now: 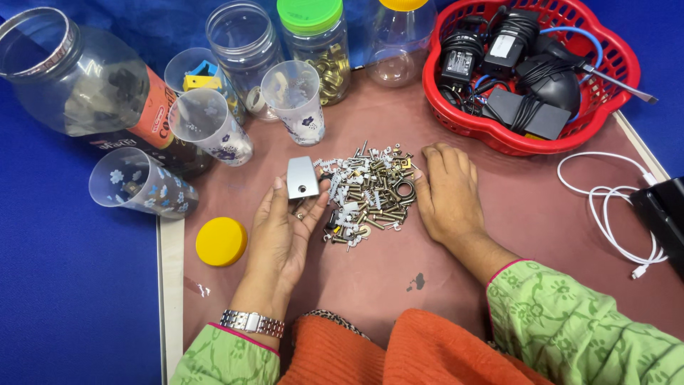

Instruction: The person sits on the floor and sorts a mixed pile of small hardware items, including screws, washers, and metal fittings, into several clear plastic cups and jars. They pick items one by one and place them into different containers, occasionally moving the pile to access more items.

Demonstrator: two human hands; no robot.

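Left hand (pixel 285 221) pinching a small grey metal plate (pixel 302 177), palm up. Right hand (pixel 445 192) flat and open, gripping nothing, touching the pile of screws (pixel 370 192).

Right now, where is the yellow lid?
In the head view the yellow lid lies flat near the table's left edge, just left of the left hand and below the tipped clear cup.

A brown-topped table (pixel 527 214) with a pale edge strip fills the near and middle scene, its surface evenly lit with soft shadows and one small dark mark near the front. Blue cloth (pixel 71 285) covers the area to the left and along the far side and right corner.
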